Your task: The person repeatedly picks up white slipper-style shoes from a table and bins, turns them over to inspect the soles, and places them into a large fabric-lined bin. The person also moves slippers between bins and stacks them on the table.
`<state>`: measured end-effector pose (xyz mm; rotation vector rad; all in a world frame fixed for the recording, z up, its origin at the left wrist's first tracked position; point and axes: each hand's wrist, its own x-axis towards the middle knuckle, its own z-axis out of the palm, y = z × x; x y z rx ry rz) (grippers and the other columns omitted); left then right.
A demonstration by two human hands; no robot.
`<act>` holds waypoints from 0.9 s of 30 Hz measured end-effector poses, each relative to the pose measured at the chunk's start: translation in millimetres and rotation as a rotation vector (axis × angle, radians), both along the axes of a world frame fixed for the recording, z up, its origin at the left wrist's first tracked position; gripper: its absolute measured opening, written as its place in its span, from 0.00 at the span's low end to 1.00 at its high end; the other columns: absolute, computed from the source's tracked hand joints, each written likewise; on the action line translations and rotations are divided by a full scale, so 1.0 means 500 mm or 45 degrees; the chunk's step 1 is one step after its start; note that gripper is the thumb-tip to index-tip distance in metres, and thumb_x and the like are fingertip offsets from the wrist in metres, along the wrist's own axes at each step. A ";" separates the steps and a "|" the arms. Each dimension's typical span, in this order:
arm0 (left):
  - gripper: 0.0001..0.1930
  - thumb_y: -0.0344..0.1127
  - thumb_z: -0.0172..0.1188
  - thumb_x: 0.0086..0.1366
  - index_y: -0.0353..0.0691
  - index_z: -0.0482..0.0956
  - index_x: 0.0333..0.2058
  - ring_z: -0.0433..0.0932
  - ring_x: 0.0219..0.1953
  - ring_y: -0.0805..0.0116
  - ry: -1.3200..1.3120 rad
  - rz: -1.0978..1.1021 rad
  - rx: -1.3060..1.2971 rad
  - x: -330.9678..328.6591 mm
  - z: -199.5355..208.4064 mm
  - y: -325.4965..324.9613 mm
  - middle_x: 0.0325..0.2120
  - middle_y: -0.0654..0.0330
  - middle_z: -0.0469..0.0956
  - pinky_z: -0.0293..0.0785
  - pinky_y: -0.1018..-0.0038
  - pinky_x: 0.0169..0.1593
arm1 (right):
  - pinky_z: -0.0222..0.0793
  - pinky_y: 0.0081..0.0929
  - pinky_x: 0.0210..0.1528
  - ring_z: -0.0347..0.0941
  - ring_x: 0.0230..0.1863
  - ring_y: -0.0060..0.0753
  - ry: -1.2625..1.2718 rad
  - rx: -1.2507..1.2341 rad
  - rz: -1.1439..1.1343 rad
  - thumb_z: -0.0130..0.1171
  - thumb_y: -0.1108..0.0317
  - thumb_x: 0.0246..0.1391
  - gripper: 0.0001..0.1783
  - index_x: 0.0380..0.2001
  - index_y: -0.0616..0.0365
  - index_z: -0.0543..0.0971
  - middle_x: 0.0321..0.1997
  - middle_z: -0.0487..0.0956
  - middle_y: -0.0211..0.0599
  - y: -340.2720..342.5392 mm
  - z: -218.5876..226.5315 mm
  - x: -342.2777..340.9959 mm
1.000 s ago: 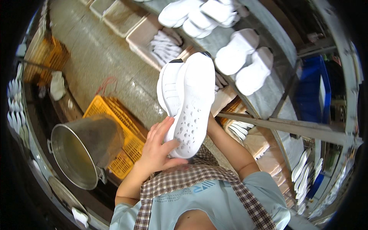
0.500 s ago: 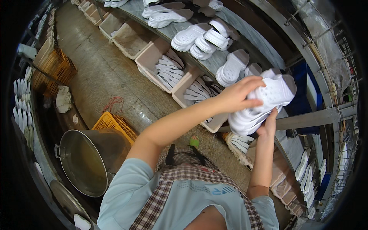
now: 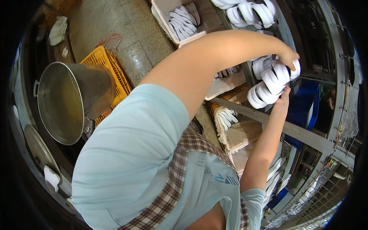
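Note:
At the right, over the edge of the shelf, both my hands are on a bunch of white clogs (image 3: pixel 273 80), seen mostly by their rounded white sides. My left hand (image 3: pixel 288 58) reaches across and grips a clog (image 3: pixel 295 69) at the far end of the bunch. From the near side my right hand (image 3: pixel 283 96) holds the bunch, its fingers partly hidden behind the shoes. More white clogs (image 3: pixel 251 14) stand in piles farther along the shelf.
Pale bins (image 3: pixel 163 19) with white straps sit below the shelf. A metal beam (image 3: pixel 276 128) runs under my right forearm, beside a blue container (image 3: pixel 310 103). At left stand a large metal pot (image 3: pixel 82 99) holding liquid and a yellow crate (image 3: pixel 117 73).
The clogs have turned and spread, and they sit farther right in view. My left arm has reached farther across, its hand now at the bunch's far end. The view has shifted.

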<state>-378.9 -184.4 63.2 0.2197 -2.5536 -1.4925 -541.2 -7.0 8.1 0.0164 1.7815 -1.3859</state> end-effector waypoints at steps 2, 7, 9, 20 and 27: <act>0.38 0.51 0.55 0.58 0.53 0.49 0.64 0.68 0.51 0.50 -0.104 -0.053 0.010 -0.002 0.025 -0.005 0.57 0.51 0.62 0.74 0.55 0.38 | 0.64 0.46 0.56 0.68 0.55 0.44 -0.018 -0.045 0.031 0.41 0.43 0.54 0.31 0.53 0.54 0.70 0.55 0.72 0.38 -0.008 -0.009 -0.026; 0.36 0.49 0.56 0.58 0.52 0.54 0.63 0.66 0.54 0.56 -0.280 -0.288 -0.376 0.012 0.078 -0.022 0.59 0.56 0.61 0.68 0.64 0.49 | 0.61 0.46 0.57 0.63 0.59 0.45 -0.052 -0.153 0.228 0.43 0.43 0.54 0.34 0.58 0.54 0.63 0.61 0.64 0.40 -0.043 -0.033 -0.084; 0.33 0.51 0.56 0.58 0.52 0.60 0.60 0.67 0.54 0.56 -0.321 -0.310 -0.393 0.036 0.081 -0.032 0.59 0.56 0.61 0.68 0.61 0.49 | 0.60 0.45 0.58 0.62 0.60 0.45 -0.042 -0.135 0.262 0.44 0.43 0.54 0.35 0.59 0.55 0.61 0.62 0.62 0.41 -0.059 -0.041 -0.105; 0.18 0.44 0.56 0.56 0.42 0.76 0.43 0.77 0.35 0.69 0.457 0.265 0.252 0.448 0.026 -0.084 0.34 0.61 0.78 0.73 0.70 0.36 | 0.54 0.41 0.62 0.54 0.64 0.45 0.105 -0.014 0.175 0.46 0.43 0.54 0.41 0.62 0.56 0.51 0.66 0.51 0.43 -0.016 -0.022 -0.115; 0.09 0.35 0.54 0.57 0.37 0.77 0.35 0.74 0.23 0.74 0.341 0.888 0.109 0.593 -0.075 -0.148 0.23 0.62 0.77 0.69 0.77 0.23 | 0.58 0.32 0.57 0.66 0.55 0.37 0.944 -0.388 -0.034 0.51 0.57 0.57 0.25 0.54 0.58 0.65 0.56 0.68 0.42 0.076 0.088 0.153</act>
